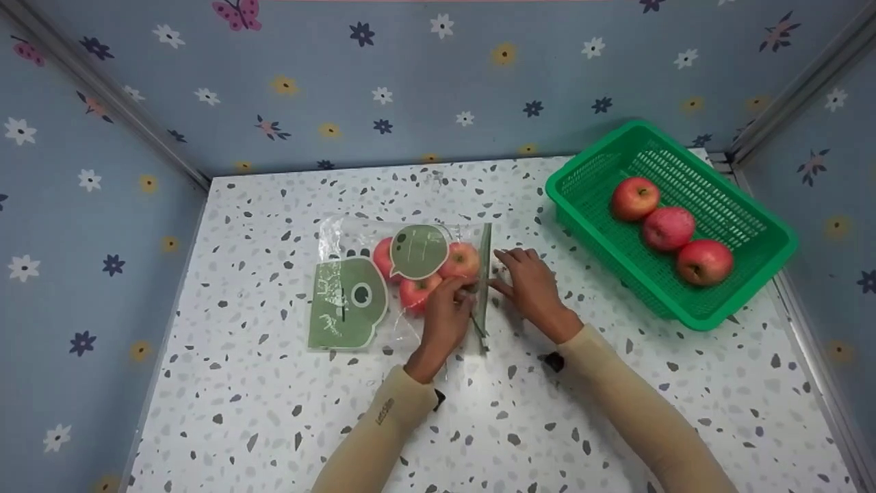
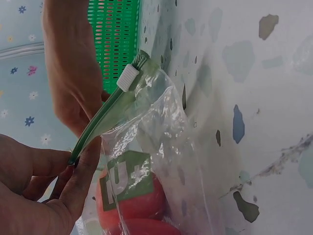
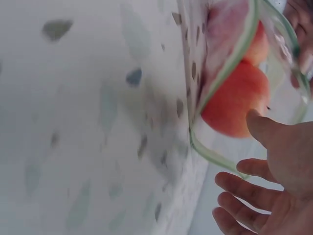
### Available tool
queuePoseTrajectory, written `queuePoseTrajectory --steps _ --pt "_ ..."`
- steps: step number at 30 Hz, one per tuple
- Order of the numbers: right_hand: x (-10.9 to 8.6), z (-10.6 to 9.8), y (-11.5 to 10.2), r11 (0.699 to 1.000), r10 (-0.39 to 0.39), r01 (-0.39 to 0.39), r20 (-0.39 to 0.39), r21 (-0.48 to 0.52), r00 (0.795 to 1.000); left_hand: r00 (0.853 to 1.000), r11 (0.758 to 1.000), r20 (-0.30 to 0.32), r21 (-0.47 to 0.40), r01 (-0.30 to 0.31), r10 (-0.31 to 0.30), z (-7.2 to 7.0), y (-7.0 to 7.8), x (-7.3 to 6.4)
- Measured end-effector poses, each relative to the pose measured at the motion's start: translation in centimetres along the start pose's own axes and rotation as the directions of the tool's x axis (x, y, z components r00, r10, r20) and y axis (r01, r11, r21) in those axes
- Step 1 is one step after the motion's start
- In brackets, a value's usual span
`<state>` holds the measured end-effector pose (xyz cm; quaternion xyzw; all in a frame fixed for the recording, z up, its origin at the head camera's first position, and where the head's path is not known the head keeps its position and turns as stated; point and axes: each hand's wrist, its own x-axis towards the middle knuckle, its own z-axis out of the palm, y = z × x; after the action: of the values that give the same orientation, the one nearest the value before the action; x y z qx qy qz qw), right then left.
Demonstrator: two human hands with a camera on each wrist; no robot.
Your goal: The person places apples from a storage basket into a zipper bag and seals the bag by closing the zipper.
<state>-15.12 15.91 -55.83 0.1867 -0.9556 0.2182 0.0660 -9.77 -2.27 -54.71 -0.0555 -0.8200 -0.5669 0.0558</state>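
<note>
A clear bag (image 1: 342,322) lies flat on the speckled table (image 1: 239,411), its mouth turned to the right hand (image 1: 537,291), and the left hand (image 1: 448,318) rests over the bag just inside that mouth. The left thumb and fingers pinch the green zip strip (image 1: 486,239) that edges the mouth; the white slider (image 2: 128,78) sits near one end of the strip. The right hand is just outside the bag's mouth, fingers loosely spread and holding nothing; whether a fingertip touches the rim cannot be told. In the right wrist view the mouth gapes, with apples (image 1: 460,260) showing inside the bag. Three of them can be made out from above, bunched toward the mouth, but the printed green bubble (image 1: 421,253) and the left hand cover parts of them. To the right of the bag, well apart from it, stands a green basket (image 1: 612,263) holding three red apples (image 1: 668,229) in a row. Both sleeves (image 1: 616,380) are cut off below the bag, and the right wrist view catches only a piece of the left hand.
</note>
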Motion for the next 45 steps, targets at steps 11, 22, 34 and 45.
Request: queuePoseTrajectory --steps 11,22,34,45 --pt "-1.5 -4.6 2.2 0.996 0.085 -0.086 0.029 0.020 0.996 1.000 1.000 0.006 0.003 -0.011 0.011 -0.1 -0.2 -0.1" --pt "-2.6 -9.0 4.5 0.997 0.075 -0.073 -0.093 0.021 0.993 1.000 1.000 0.002 0.002 -0.007 0.007 0.0 0.0 -0.2" --pt "-4.6 -13.1 8.2 0.993 0.112 -0.117 -0.187 -0.011 0.976 1.000 1.000 -0.005 0.009 -0.005 0.005 0.0 0.0 0.0" --pt "-5.8 -15.8 11.3 0.981 0.185 -0.192 -0.198 -0.018 0.963 1.000 1.000 -0.011 0.000 0.011 -0.011 0.0 0.2 0.1"
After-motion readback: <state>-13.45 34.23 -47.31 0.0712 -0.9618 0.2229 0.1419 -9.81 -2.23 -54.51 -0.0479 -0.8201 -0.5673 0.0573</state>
